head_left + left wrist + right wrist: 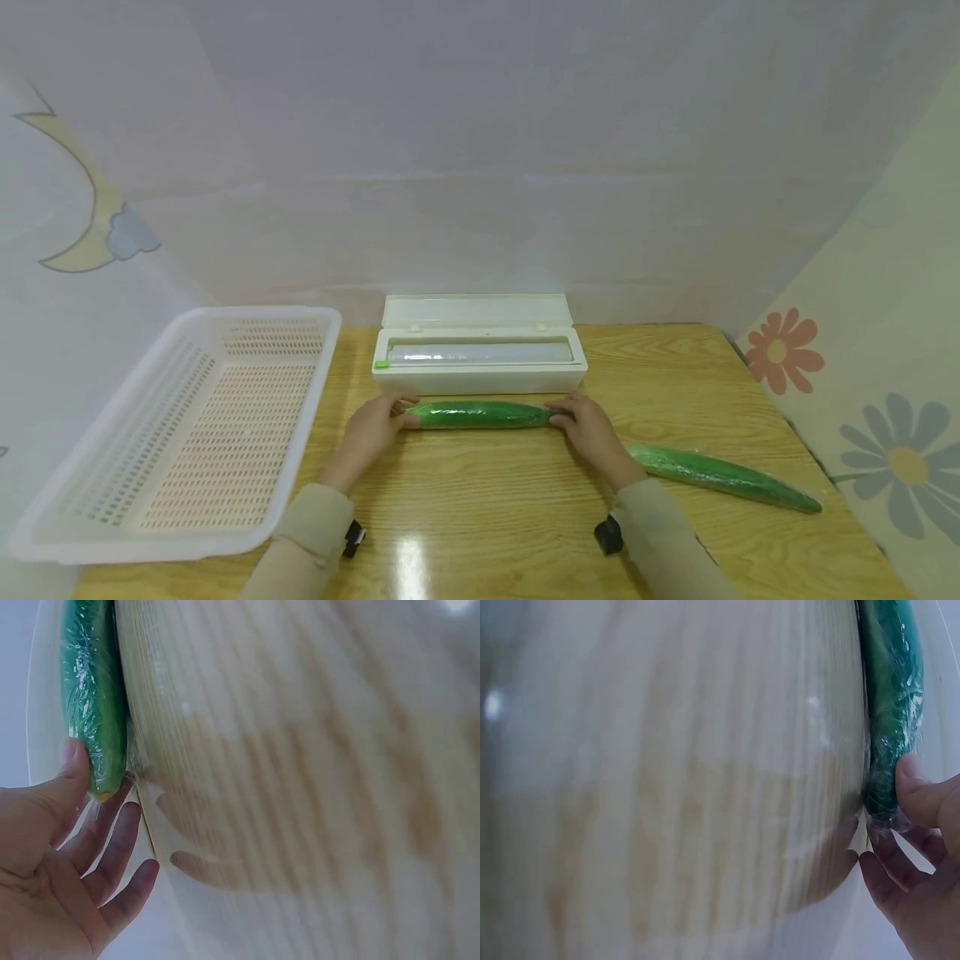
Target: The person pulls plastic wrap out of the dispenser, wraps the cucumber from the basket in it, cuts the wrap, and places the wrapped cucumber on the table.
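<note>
A green cucumber (483, 414) wrapped in clear cling film lies crosswise in front of a white cling film box (480, 382). My left hand (372, 429) pinches its left end; in the left wrist view the thumb lies on the film, and loose film shows past the cucumber's tip (105, 784). At the other end, my right hand (588, 429) holds the darker tip between thumb and fingers, where crumpled film (891, 819) gathers. To the right of the right forearm lies a second film-wrapped cucumber (727, 477), slanting toward the front right.
The box's lid (477, 311) stands up at the back, and a film roll (480, 353) lies inside. A white perforated plastic basket (303, 450) sits on the left of the wooden table (480, 508). Walls border the table at the back and sides.
</note>
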`<act>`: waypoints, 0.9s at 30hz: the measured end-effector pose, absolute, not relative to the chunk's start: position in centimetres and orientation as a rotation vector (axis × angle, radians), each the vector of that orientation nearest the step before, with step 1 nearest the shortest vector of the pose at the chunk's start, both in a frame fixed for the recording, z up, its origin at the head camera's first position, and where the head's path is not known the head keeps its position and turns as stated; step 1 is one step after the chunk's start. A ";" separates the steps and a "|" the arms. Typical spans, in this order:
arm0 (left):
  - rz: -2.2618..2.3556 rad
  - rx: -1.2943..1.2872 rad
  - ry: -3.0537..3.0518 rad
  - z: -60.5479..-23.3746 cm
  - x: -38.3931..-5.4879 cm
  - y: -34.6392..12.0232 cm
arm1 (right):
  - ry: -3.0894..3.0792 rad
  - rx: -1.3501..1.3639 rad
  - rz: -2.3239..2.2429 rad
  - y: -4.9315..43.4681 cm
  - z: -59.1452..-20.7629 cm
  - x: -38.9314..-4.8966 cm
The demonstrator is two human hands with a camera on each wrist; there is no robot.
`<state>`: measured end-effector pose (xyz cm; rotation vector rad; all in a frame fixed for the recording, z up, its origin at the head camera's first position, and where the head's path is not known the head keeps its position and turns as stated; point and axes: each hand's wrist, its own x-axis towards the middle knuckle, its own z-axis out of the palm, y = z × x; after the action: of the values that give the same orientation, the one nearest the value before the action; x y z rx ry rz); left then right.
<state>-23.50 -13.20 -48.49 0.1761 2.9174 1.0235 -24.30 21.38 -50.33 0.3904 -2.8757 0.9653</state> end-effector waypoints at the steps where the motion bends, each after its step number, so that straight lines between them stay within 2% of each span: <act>1: 1.049 0.168 2.904 -48.4 -23.5 -13.2 | -2.879 0.385 0.972 21.4 -50.3 -24.3; 16: 1.045 0.222 2.969 -48.2 -23.6 -12.7 | -2.889 0.318 0.960 20.2 -50.0 -24.6; 27: 1.110 0.066 2.928 -47.7 -22.9 -12.6 | -2.870 0.269 1.062 20.3 -49.6 -24.2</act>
<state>-22.89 -12.61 -47.72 0.0657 2.9282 1.1098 -24.22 20.29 -49.58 0.2694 -2.8701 1.0621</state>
